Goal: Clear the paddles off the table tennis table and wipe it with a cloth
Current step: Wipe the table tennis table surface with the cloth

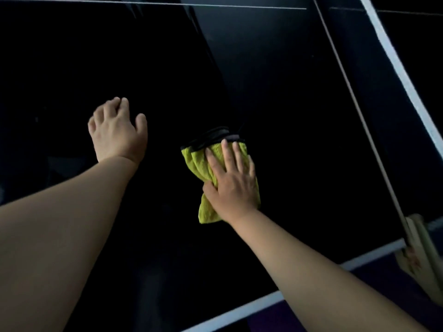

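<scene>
A yellow-green cloth (196, 161) with a black hem lies bunched on the dark table tennis table (299, 130). My right hand (233, 180) presses flat on the cloth, fingers straight and spread, thumb along the cloth's left side. My left hand (116, 130) rests on the bare table surface to the left of the cloth, fingers pointing away and slightly bent. No paddle is in view on the table.
The net's top cord (359, 111) runs diagonally at the right, with its post (418, 238) clamped at the table's white side line (239, 313). A white centre line (153, 3) crosses the top. Purple floor (275, 318) shows beyond the near edge.
</scene>
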A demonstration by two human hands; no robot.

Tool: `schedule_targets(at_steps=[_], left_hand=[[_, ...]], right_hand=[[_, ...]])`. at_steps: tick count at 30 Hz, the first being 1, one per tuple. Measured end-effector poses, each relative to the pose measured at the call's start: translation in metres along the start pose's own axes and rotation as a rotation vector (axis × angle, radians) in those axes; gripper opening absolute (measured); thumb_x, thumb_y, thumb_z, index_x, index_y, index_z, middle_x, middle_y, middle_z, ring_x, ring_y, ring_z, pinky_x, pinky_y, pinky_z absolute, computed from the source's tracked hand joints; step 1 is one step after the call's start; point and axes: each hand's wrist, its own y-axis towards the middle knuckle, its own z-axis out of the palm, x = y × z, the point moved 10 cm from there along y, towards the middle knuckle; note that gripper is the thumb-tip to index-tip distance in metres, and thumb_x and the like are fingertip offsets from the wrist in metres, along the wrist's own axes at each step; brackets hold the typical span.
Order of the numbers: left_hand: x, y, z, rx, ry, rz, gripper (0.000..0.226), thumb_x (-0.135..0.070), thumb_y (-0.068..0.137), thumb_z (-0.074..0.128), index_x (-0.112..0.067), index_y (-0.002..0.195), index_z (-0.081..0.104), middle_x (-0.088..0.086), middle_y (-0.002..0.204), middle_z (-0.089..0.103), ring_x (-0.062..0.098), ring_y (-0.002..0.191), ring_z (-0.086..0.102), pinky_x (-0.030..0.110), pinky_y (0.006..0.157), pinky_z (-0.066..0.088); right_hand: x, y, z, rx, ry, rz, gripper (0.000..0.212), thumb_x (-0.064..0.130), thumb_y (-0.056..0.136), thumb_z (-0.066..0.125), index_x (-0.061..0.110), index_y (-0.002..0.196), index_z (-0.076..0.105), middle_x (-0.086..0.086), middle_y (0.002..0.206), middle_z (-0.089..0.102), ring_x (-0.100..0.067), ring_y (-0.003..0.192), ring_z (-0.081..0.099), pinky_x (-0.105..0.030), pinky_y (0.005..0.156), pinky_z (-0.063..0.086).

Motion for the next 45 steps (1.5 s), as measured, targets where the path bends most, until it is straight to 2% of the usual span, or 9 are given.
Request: schedule_targets(at_steps=[7, 11, 14, 17, 19, 23, 29, 36, 45], left_hand=[[-0.003, -0.005, -0.003, -0.050, -0.007, 0.047, 0.053, -0.040, 0.095, 0.036, -0.011, 0.139, 0.042, 0.015, 0.145, 0.036, 0.032, 0.134, 0.026, 0.044, 0.112, 0.014], [-0.022, -0.016, -0.008, -0.066, 0.063, 0.188, 0.048, -0.033, 0.095, 0.042, -0.009, 0.136, 0.045, 0.014, 0.143, 0.040, 0.031, 0.134, 0.029, 0.043, 0.111, 0.013], [-0.039, -0.023, 0.003, 0.008, 0.194, 0.315, 0.044, -0.030, 0.093, 0.049, -0.005, 0.130, 0.050, 0.018, 0.134, 0.049, 0.035, 0.126, 0.038, 0.045, 0.105, 0.020], [-0.049, -0.015, 0.003, 0.010, 0.256, 0.268, 0.041, -0.035, 0.093, 0.048, -0.002, 0.114, 0.059, 0.021, 0.119, 0.056, 0.038, 0.115, 0.045, 0.046, 0.099, 0.026], [-0.057, -0.005, 0.002, -0.004, 0.228, 0.218, 0.039, -0.035, 0.093, 0.047, -0.003, 0.109, 0.061, 0.021, 0.114, 0.057, 0.038, 0.112, 0.045, 0.045, 0.097, 0.027], [-0.081, 0.015, 0.025, 0.031, 0.056, 0.132, 0.042, -0.032, 0.093, 0.046, -0.008, 0.126, 0.054, 0.015, 0.130, 0.051, 0.033, 0.124, 0.038, 0.041, 0.102, 0.023], [-0.127, 0.044, 0.053, -0.045, -0.149, 0.033, 0.043, -0.031, 0.095, 0.043, -0.012, 0.133, 0.048, 0.005, 0.143, 0.041, 0.025, 0.135, 0.030, 0.035, 0.111, 0.016], [-0.136, 0.082, 0.076, -0.122, -0.241, -0.121, 0.049, -0.032, 0.093, 0.030, -0.005, 0.128, 0.053, 0.013, 0.134, 0.053, 0.027, 0.129, 0.040, 0.034, 0.110, 0.021], [-0.141, 0.087, 0.088, -0.081, 0.025, -0.176, 0.047, -0.036, 0.090, 0.038, -0.013, 0.129, 0.053, 0.006, 0.136, 0.048, 0.024, 0.130, 0.035, 0.035, 0.107, 0.016]], right_hand=[[-0.012, -0.119, 0.040, -0.001, 0.012, 0.080, 0.072, 0.051, 0.087, 0.036, 0.034, 0.154, 0.016, -0.006, 0.164, 0.004, -0.028, 0.150, 0.001, -0.050, 0.119, 0.002], [-0.013, -0.174, 0.054, 0.008, 0.000, 0.121, 0.075, 0.050, 0.082, 0.043, 0.031, 0.152, 0.025, -0.009, 0.163, 0.014, -0.031, 0.148, 0.013, -0.052, 0.115, 0.012], [-0.012, -0.197, 0.060, 0.033, -0.003, 0.134, 0.079, 0.053, 0.079, 0.045, 0.028, 0.152, 0.026, -0.010, 0.161, 0.019, -0.033, 0.146, 0.021, -0.053, 0.112, 0.017], [-0.016, -0.185, 0.056, 0.057, -0.016, 0.141, 0.084, 0.059, 0.078, 0.044, 0.027, 0.153, 0.023, -0.013, 0.160, 0.021, -0.035, 0.145, 0.022, -0.056, 0.110, 0.017], [-0.017, -0.163, 0.047, 0.044, -0.020, 0.125, 0.086, 0.064, 0.079, 0.043, 0.027, 0.153, 0.024, -0.015, 0.160, 0.021, -0.036, 0.146, 0.019, -0.058, 0.110, 0.016], [-0.026, -0.093, 0.028, 0.005, -0.021, 0.100, 0.083, 0.065, 0.081, 0.039, 0.029, 0.153, 0.022, -0.015, 0.161, 0.018, -0.036, 0.147, 0.014, -0.060, 0.111, 0.012], [-0.047, 0.031, -0.012, 0.028, -0.013, 0.063, 0.078, 0.064, 0.085, 0.017, 0.039, 0.152, -0.012, -0.005, 0.162, -0.018, -0.027, 0.147, -0.022, -0.056, 0.116, -0.013], [-0.067, 0.170, -0.063, -0.071, 0.004, -0.009, 0.075, 0.056, 0.092, 0.041, 0.038, 0.155, 0.004, -0.004, 0.164, -0.007, -0.027, 0.149, -0.012, -0.057, 0.117, -0.004], [-0.058, 0.337, -0.118, -0.121, -0.042, -0.131, 0.067, 0.060, 0.094, 0.031, 0.040, 0.154, 0.009, -0.001, 0.165, -0.003, -0.026, 0.150, -0.009, -0.056, 0.118, -0.002]])
